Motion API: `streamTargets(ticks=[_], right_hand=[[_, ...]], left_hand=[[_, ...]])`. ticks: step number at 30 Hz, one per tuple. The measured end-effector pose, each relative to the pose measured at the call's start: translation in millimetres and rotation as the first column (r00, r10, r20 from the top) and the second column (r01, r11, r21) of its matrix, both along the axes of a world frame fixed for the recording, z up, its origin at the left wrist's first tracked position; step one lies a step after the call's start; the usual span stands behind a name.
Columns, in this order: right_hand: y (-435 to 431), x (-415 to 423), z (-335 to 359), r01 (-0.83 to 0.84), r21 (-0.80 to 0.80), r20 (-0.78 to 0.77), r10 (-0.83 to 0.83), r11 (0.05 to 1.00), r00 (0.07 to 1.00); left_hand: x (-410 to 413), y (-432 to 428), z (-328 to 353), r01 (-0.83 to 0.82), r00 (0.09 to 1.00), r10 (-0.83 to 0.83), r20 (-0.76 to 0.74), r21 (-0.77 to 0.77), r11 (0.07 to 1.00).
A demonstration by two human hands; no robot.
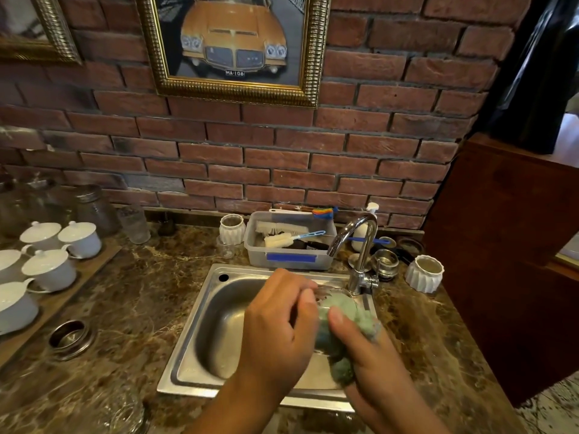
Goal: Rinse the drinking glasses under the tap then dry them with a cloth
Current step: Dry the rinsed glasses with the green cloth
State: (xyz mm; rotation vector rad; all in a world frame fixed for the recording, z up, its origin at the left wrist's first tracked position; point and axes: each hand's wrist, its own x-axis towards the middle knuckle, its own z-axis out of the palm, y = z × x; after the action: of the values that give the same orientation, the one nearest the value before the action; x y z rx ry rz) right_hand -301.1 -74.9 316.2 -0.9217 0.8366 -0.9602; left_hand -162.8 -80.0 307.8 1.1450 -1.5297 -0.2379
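Pale green cloth [351, 311], brown veined counter [141, 292], red brick wall [282, 151], white cups [50, 269]

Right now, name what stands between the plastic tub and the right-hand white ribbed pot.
The chrome tap and a small metal cup stand there, seen in the head view.

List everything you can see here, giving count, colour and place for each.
sink: one, steel, centre
drinking glass: one, clear, above the sink, between both hands
cloth: one, green, against the glass
tap: one, chrome, right of sink
tub: one, clear plastic, behind sink, holding brushes
ribbed pots: two, white, either side of tub
lidded cups: at least five, white, wooden tray at left
car picture: one, gold-framed, brick wall
left hand: one, holds the glass
right hand: one, grips the cloth
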Motion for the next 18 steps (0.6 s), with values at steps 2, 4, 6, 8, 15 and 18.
streamTargets(ticks=[2, 4, 6, 8, 15, 18], right_hand=[[1.9, -1.6, -4.8, -0.069, 0.128, 0.358, 0.019, 0.989, 0.934], [-0.5, -4.2, -2.4, -0.081, 0.04, 0.298, 0.065, 0.996, 0.952], [-2.2, -8.2, 4.2, -0.035, -0.264, -0.034, 0.027, 0.964, 0.999], [-4.4, -12.7, 13.9, -0.176, -0.567, -0.428, -0.105, 0.804, 0.898], [-8.7, -18.7, 16.4, -0.498, -0.634, -0.743, -0.289, 0.591, 0.603], [-0.1, -9.0, 11.9, -0.148, -0.536, -0.442, -0.127, 0.831, 0.888]], left_hand=[[6.2, -2.5, -0.3, 0.033, 0.962, 0.007, 0.275, -0.141, 0.989], [6.2, -2.7, 2.6, 0.058, 0.971, -0.037, 0.237, -0.085, 0.995], [-2.3, 1.7, 10.0, 0.072, 0.995, -0.066, -0.073, 0.097, 0.993], [-10.0, 1.3, 18.9, 0.244, 0.827, 0.008, -0.562, 0.371, 0.896], [-6.2, -4.4, 22.3, 0.558, 0.557, 0.208, -0.804, 0.548, 0.624], [-12.5, -0.6, 15.3, 0.134, 0.893, 0.018, -0.449, 0.305, 0.943]])
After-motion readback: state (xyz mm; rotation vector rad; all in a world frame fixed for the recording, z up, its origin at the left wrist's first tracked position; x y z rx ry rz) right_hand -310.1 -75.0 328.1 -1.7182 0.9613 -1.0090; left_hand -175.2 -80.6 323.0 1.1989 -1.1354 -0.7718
